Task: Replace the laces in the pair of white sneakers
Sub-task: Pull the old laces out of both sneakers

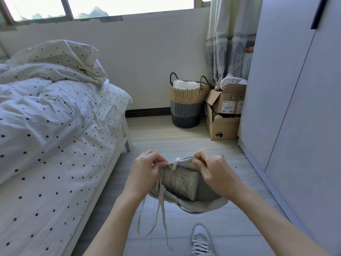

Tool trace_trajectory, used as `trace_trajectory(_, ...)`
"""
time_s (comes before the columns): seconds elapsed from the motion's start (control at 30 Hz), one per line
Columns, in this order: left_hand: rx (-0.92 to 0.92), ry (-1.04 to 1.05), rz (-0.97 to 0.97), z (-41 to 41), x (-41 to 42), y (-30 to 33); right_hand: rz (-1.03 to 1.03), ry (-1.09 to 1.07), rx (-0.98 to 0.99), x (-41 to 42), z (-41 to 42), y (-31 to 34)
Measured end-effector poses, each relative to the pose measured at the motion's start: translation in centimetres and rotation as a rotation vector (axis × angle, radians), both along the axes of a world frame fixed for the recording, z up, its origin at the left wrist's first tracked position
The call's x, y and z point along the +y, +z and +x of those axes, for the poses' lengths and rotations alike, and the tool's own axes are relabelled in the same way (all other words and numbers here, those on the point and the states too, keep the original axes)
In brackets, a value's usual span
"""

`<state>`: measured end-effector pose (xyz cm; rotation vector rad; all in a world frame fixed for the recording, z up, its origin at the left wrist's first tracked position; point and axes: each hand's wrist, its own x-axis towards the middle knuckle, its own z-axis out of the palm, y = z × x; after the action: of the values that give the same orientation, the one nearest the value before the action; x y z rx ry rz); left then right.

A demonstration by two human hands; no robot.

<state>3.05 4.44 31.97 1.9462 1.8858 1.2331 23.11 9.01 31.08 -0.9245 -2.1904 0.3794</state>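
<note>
My left hand (145, 169) pinches the lace (160, 198) taut, right hand (212, 172) grips the sneaker (184, 183) collar to steady it (probably threading; eyelets hidden).

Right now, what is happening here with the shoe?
A person sits beside the bed and holds a white sneaker in the air with both hands. The left hand pinches the lace near the front of the shoe, and the right hand grips the other side. Loose lace ends hang down. The second sneaker stands laced on the floor.
</note>
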Motion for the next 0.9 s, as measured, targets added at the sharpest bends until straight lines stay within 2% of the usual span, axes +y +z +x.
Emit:
trace_trajectory(0.07, -0.037, 0.029, -0.008, -0.1, 0.0, -0.2, -0.033, -0.008, -0.002, 0.1, -0.1, -0.2)
trace_trajectory(0.13, -0.159, 0.106, -0.004, -0.6, -0.1, -0.1, -0.085, -0.028, 0.008, 0.3, 0.0, -0.3)
trace_trajectory(0.23, -0.514, 0.139, 0.075, -0.9, -0.4, 0.6, -0.148, -0.066, 0.047, 0.6, 0.2, -0.5)
trace_trajectory(0.33, -0.889, 0.032, 0.108, 0.1, -0.9, 1.9, -0.158, -0.093, 0.051, 0.9, 0.3, -0.6)
trace_trajectory(0.4, -1.060, -0.050, 0.126, 0.7, -1.1, 2.5, -0.165, -0.111, 0.050, 1.1, 0.4, -0.7)
trace_trajectory(0.6, -1.003, 0.016, 0.154, 0.7, -1.0, 2.8, -0.234, -0.154, 0.038, 1.5, 0.9, -1.1)
trace_trajectory(0.77, -0.784, 0.066, 0.172, 0.9, -1.0, 2.6, -0.245, -0.200, 0.010, 1.9, 1.2, -1.5)
trace_trajectory(0.9, -0.594, 0.027, 0.167, 1.4, -1.1, 2.5, -0.229, -0.228, 0.055, 2.2, 1.2, -1.9)
